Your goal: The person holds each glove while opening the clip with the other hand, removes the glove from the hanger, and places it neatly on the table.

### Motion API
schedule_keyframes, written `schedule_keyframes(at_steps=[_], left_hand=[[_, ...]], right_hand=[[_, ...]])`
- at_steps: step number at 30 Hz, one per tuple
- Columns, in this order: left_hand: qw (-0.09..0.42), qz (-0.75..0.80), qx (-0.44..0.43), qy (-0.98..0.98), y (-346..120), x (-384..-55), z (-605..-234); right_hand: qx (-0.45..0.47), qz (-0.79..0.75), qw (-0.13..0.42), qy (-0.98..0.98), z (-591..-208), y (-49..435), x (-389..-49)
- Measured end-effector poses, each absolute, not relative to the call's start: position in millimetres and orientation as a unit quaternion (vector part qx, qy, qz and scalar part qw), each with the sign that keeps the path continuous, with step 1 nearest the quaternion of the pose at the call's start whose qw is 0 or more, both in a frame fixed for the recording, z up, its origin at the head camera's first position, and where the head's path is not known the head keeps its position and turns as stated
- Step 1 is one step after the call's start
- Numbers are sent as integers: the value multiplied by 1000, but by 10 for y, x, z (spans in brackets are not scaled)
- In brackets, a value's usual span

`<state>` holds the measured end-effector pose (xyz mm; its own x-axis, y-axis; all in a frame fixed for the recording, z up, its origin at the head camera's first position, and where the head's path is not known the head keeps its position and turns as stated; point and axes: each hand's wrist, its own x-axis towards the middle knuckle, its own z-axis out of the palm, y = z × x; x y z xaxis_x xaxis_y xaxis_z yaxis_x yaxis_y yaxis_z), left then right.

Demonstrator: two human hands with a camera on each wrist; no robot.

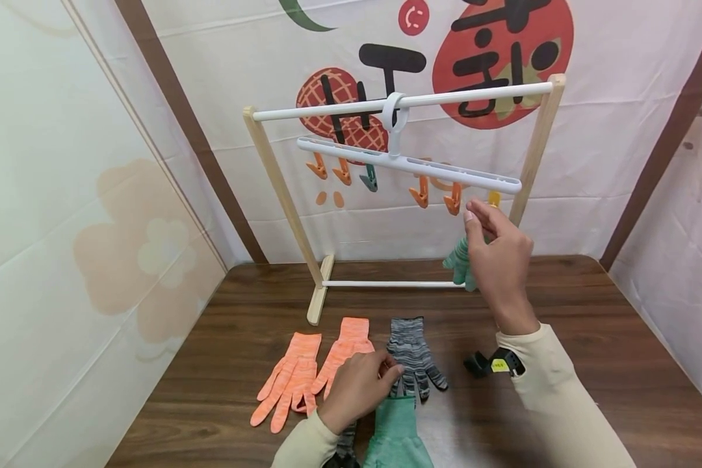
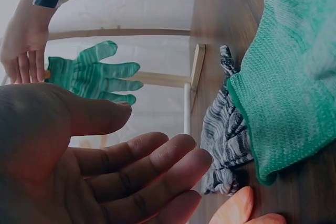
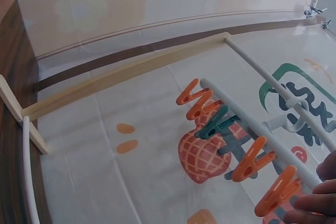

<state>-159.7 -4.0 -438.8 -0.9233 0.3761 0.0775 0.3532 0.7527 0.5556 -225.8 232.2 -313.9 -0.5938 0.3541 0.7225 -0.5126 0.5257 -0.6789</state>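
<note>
A green striped glove point(image 2: 100, 74) hangs by its cuff from a yellow clip point(image 1: 494, 197) at the right end of the white hanger point(image 1: 351, 153). In front of it is my right hand point(image 1: 500, 257), fingers loosely bent beside the nearest orange clip point(image 1: 453, 200) and gripping nothing visible; it hides part of the glove in the head view. My left hand point(image 1: 359, 383) hovers low over the table, fingers relaxed and holding nothing, between a grey-black glove point(image 1: 412, 351) and an orange glove point(image 1: 346, 344). A second green glove point(image 1: 395, 422) lies nearest me.
Another orange glove point(image 1: 295, 377) lies at the left, and dark striped knit point(image 1: 346, 442) shows under my left wrist. The hanger hooks over a white rod point(image 1: 474, 95) on a wooden stand point(image 1: 283, 195). Orange clips and a dark green clip point(image 1: 370, 177) hang along it.
</note>
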Motion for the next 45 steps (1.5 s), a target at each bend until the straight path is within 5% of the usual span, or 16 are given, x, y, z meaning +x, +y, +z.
schedule_keyframes(at_steps=[20,36,45], left_hand=[[-10,328,213,920,97,-1969,-4262],[-7,352,224,909,171,-2083,-4199],[-2,361,231,904,240,-2207,-4110]], right_hand=[[16,475,502,-723,-3014,2506,-2077],[-11,454,409,-792,-3121,2702,-2351],[-9,466,407,-786,-3111,2664,-2431]])
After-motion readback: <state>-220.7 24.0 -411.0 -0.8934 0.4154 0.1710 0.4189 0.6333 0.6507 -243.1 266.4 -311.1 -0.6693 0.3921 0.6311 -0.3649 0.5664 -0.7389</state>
